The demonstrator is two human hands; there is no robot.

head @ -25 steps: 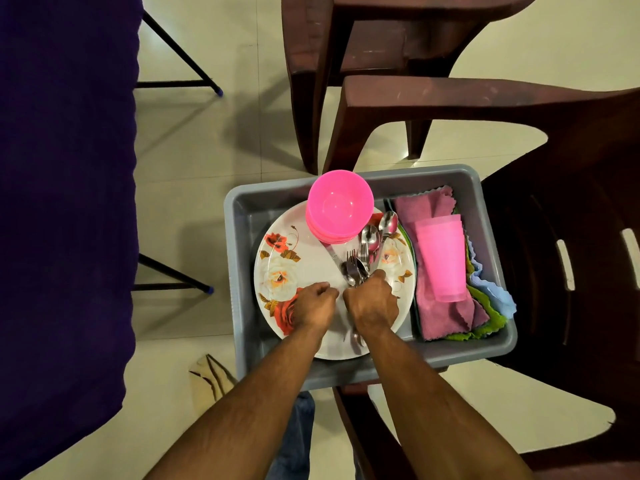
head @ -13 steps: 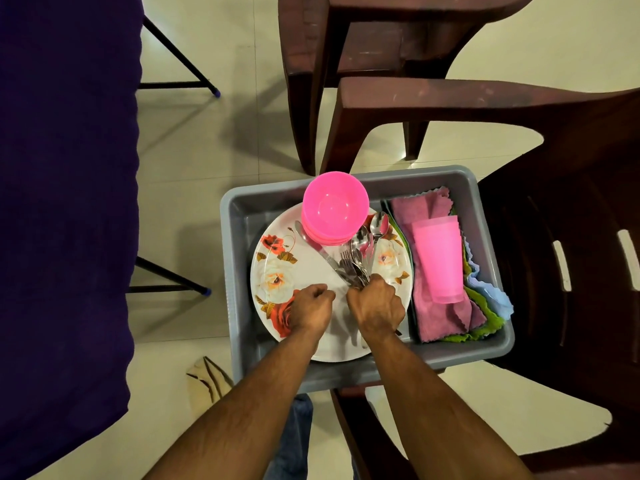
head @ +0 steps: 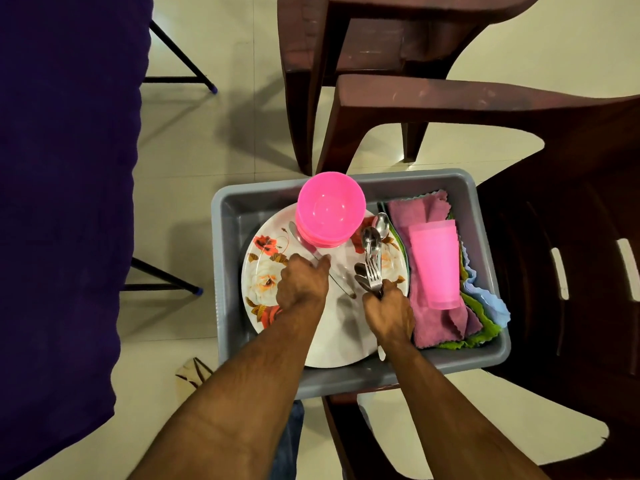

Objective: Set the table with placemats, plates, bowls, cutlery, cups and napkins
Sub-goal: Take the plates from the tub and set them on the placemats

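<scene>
A grey tub (head: pixel 228 258) sits on a brown chair and holds the tableware. Inside lies a floral plate (head: pixel 263 268) with stacked pink bowls (head: pixel 330 211) at its far edge. My right hand (head: pixel 389 313) grips a bundle of forks and spoons (head: pixel 372 258) by the handles, their heads pointing away from me. My left hand (head: pixel 301 282) is over the plate with its fingertips pinching a table knife (head: pixel 299 237) that lies slanted across the plate. Stacked pink cups (head: pixel 434 265) lie on folded pink, green and blue cloths (head: pixel 446 327) in the tub's right half.
A table under a dark purple cloth (head: pixel 65 202) fills the left side, its black legs (head: pixel 180 282) reaching toward the tub. Brown plastic chairs (head: pixel 381 46) stand beyond and to the right of the tub. Pale tiled floor lies between table and tub.
My left hand has moved forward from the near part of the plate to the knife. My right hand has shifted right with the cutlery bundle, apart from the knife.
</scene>
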